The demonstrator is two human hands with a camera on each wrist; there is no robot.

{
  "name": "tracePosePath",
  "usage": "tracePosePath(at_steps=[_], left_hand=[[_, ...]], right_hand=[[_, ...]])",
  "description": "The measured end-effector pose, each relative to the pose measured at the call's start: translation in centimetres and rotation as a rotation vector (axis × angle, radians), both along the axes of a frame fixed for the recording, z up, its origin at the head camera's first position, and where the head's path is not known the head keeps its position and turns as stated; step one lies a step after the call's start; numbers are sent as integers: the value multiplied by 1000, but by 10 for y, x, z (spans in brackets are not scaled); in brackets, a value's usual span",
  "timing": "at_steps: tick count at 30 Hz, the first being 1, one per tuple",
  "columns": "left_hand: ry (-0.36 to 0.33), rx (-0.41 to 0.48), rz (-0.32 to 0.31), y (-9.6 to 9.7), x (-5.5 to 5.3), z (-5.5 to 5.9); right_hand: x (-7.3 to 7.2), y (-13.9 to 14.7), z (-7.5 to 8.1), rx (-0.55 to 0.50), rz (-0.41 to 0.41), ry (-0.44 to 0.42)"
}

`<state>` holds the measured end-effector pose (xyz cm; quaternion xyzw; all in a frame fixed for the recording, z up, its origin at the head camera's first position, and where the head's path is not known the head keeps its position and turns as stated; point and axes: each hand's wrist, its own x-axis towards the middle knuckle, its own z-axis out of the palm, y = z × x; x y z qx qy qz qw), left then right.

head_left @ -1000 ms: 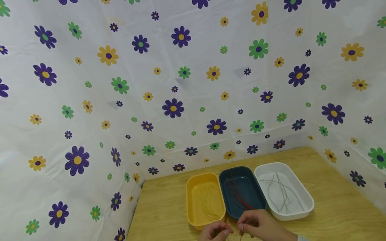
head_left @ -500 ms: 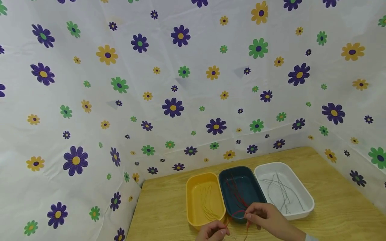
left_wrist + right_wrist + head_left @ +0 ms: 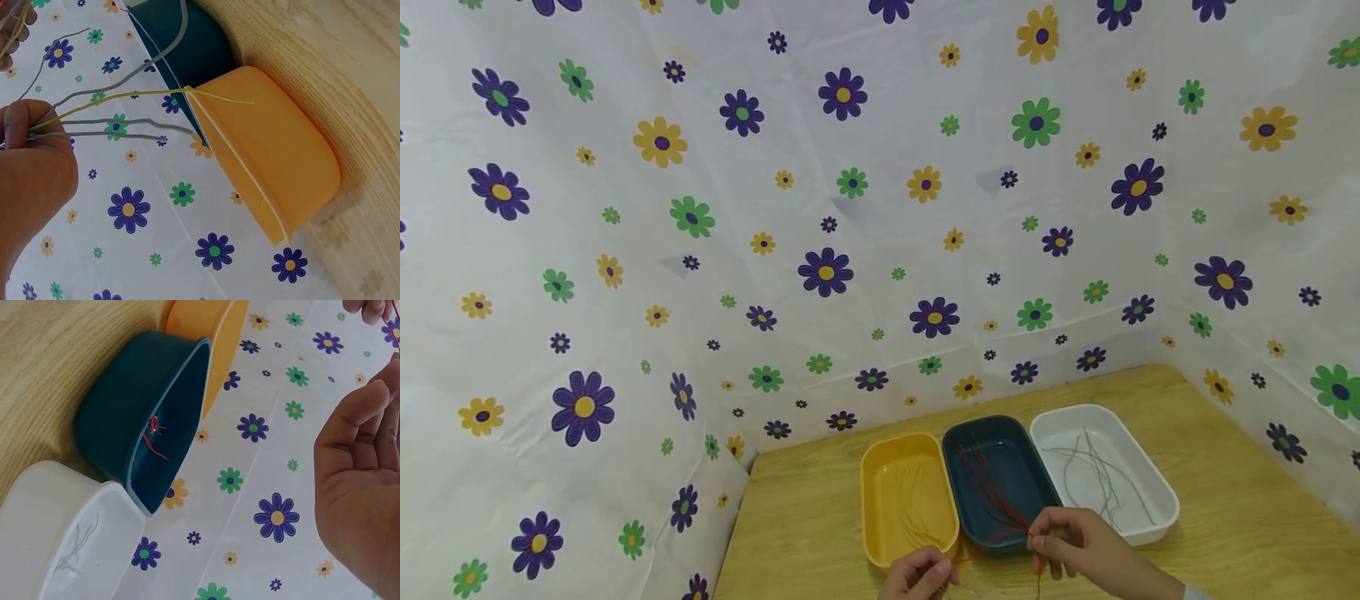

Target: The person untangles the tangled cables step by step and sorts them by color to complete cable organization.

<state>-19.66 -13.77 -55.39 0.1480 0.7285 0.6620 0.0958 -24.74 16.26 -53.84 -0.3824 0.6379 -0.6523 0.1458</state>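
Note:
My left hand (image 3: 917, 573), low in the head view, pinches a bunch of strings. The left wrist view shows several grey strings (image 3: 119, 121) and a yellow string (image 3: 112, 98) fanning out from this hand (image 3: 37, 134). My right hand (image 3: 1078, 542) pinches a red string (image 3: 996, 537), which stretches between the two hands in front of the dark blue tray (image 3: 1000, 546). From the right wrist, the right hand (image 3: 362, 450) shows bent fingers, its fingertips near the red string (image 3: 395, 314) at the frame's edge. Exactly which strings each hand holds is partly hidden.
A yellow tray (image 3: 872, 500) with yellow strings, the dark blue tray with red strings and a white tray (image 3: 1165, 508) with grey strings stand side by side on the wooden table (image 3: 805, 517). Flower-printed cloth (image 3: 880, 167) hangs behind and at both sides.
My right hand has moved to the right, away from the left hand, and the red string now spans the wider gap. My left hand has shifted slightly left.

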Motion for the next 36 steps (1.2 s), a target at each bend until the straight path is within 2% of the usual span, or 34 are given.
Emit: tracePosePath(at_steps=[6,9,14,19,23,29,32,36], left_hand=[[23,-32,-5,-3,-4,2],[24,-40,8,-5,-4,4],[6,-6,39,-10,-2,8],[29,33,40,-14,-2,10],[57,20,59,-18,-2,9],[5,0,86,-22,-3,11],[-4,-6,78,-24,-3,13],[6,-8,68,-27,-2,15]], right_hand=[[0,6,0,-15,38,18],[-1,10,-1,2,25,44],[-2,20,-4,69,-29,95],[-4,31,-7,126,-7,161],[-3,40,-4,166,-7,189],[-1,49,3,193,-37,152],[-1,50,4,186,-52,161],[-1,52,3,197,-64,217]])
